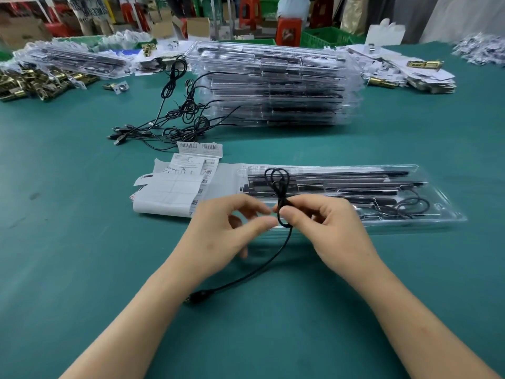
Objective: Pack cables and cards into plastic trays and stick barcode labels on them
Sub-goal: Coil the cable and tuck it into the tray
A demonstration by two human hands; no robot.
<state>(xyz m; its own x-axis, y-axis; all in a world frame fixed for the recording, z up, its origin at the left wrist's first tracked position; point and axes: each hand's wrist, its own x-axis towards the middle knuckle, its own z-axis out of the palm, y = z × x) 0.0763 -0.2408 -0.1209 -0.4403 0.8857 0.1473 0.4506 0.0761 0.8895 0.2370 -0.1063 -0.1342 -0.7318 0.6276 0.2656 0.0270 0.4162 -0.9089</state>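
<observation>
— Green matting covers our tabletop (82, 242), and behind it we see red stools (288, 31) and cardboard boxes, all rather blurred.

— What have we got in our hands?

— A thin black cable (281, 187). Our right hand (333, 231) pinches the gathered coil between thumb and fingers, with small loops standing up above the grip. Our left hand (218, 236) has its fingers curled, thumb and forefinger tips closed against the same bundle from the other side.

— And the rest of the cable?

— It trails down between our wrists to the tabletop, where its plug (199, 296) lies beside our left forearm.

— Where is the tray?

— Our clear plastic tray (451, 216) lies flat just beyond our hands, running off to the right. Long black strips sit in it, and another black cable is looped at its right end.

— The labels?

— White label sheets (169, 192) with barcodes lie just left of the tray, overlapping one another.

— Further back?

— We see a tall stack of trays (273, 83) in the middle, with loose cables (180, 116) tangled on the tabletop at its left side. Brass fittings (27, 83) are heaped at the far left.
</observation>
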